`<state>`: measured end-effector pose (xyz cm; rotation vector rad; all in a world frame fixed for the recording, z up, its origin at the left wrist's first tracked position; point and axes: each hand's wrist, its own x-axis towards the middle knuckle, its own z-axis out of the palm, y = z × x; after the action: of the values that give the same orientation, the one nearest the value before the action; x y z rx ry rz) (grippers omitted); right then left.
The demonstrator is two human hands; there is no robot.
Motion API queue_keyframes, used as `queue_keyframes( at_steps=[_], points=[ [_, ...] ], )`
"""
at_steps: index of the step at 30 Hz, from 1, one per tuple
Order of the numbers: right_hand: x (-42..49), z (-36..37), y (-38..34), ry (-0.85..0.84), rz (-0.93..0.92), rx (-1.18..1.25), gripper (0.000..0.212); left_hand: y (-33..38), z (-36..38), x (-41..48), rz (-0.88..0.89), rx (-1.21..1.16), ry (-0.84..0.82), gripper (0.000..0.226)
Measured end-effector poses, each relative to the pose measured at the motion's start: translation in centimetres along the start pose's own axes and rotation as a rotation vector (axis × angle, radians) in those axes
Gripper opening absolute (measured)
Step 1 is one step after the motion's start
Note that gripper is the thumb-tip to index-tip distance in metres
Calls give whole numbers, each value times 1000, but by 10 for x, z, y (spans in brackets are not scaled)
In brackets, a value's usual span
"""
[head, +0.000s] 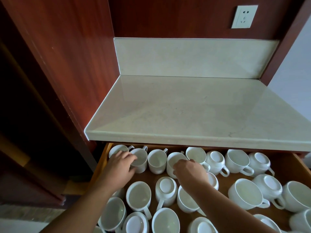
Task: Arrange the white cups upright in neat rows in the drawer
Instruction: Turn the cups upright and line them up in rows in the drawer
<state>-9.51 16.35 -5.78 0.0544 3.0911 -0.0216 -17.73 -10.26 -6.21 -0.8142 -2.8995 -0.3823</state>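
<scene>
Drawer (104, 158) packed with cups (157, 161); bare floor between hands.

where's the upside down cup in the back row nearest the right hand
In the head view, that upside-down cup sits in the drawer's back row, right of centre, just under the countertop edge. It stands between two upright cups, just right of the right hand.

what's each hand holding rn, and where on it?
Left hand: grips the second cup in the back row by its rim. Right hand: on the near rim of the fourth cup; a closed grip cannot be told.
</scene>
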Motion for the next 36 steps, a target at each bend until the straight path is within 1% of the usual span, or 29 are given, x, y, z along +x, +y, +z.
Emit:
queue_keyframes(
  at_steps=[4,7,9,14,17,18,20,22,23,26,30,33,36],
  points=[
    [1,0,-3,-3,25,2,23,3,4,2,79,18,-12,25],
    [1,-2,0,-19,13,-7,24,11,7,7,96,13,-40,10],
    [0,-3,3,-30,7,-8,23,14,9,10,97,3,-50,5],
    [-1,-1,7,-49,25,45,17,17,12,11,120,2,-37,7],
    [-1,1,7,-47,46,92,18,24,15,15,157,-30,-21,35],
    [0,1,7,-46,50,105,18,28,17,17,204,-30,-14,36],
    [1,2,8,-44,53,120,17,37,20,22,290,-1,-16,23],
    [2,3,9,-36,49,120,18,44,23,25,312,40,-8,12],
    [2,3,8,-33,48,118,18,46,24,26,303,53,-4,11],
    [3,5,8,-28,57,127,17,50,28,31,283,82,30,17],
    [5,9,9,-25,61,132,16,50,32,33,285,78,35,14],
    [6,9,8,-28,49,115,16,48,33,31,270,28,36,14],
    [7,6,8,-28,47,105,19,43,24,25,202,-58,79,26]
  ],
)
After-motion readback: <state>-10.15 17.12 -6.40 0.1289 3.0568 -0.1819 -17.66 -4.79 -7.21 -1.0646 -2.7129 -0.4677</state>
